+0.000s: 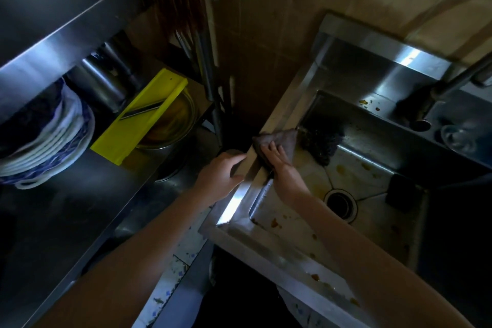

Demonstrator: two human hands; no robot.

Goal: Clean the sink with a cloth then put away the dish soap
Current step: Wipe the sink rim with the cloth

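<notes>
Grey cloth (280, 138) pressed against the sink (269, 250) wall by the right hand (279, 161).

Both bare forearms are extended forward from the bottom of the view, the left from lower left, the right from lower right. The left hand (221, 176) is curled over the sink rim (234, 202) and grips its edge. The right hand (281, 165) is laid palm down just beside it, its fingers (271, 147) spread, nearly straight, and pressed on the cloth (283, 136).
</notes>
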